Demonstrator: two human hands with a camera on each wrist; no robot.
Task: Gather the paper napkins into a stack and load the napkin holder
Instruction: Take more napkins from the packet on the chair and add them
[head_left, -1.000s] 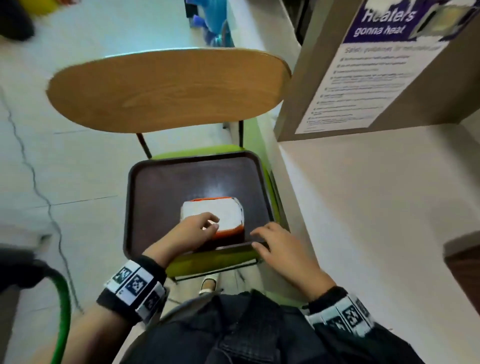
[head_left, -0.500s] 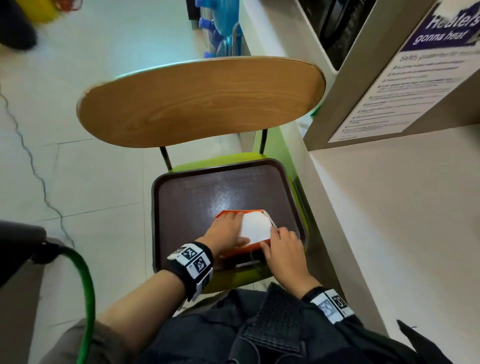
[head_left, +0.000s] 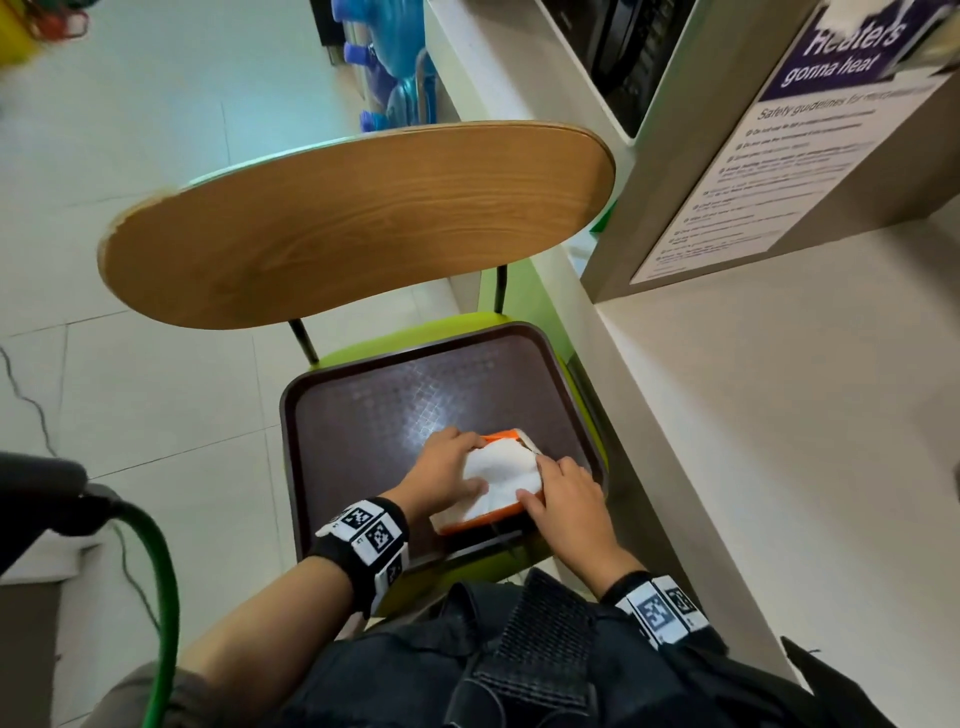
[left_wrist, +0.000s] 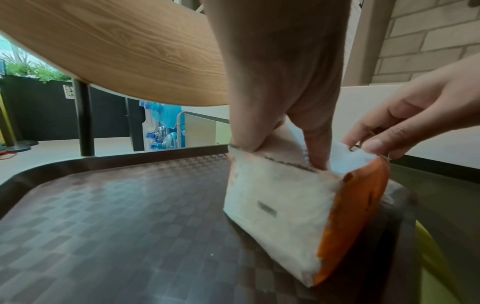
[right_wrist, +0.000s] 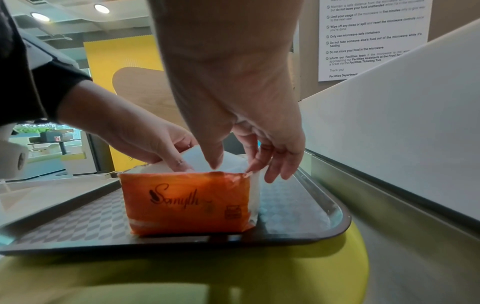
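An orange-and-white napkin pack (head_left: 496, 470) (left_wrist: 272, 203) (right_wrist: 187, 201) lies on a brown tray (head_left: 363, 415), near its front right corner. My left hand (head_left: 441, 467) (left_wrist: 281, 153) pinches the wrapper's left edge, one finger dipping into the opening. My right hand (head_left: 566, 499) (right_wrist: 233, 167) pinches the wrapper's right edge between thumb and fingers, as the left wrist view of that right hand (left_wrist: 376, 148) shows. White napkins (left_wrist: 348, 160) show through the parted top. No napkin holder is in any view.
The tray rests on a green chair seat (right_wrist: 337, 257) with a wooden backrest (head_left: 353, 223) beyond it. A white counter (head_left: 779, 441) runs close along the right. A green hose (head_left: 166, 597) and tiled floor lie to the left.
My right hand came off the tray's front edge onto the pack. Both hands now hold the wrapper's top edges, and more white napkin shows.
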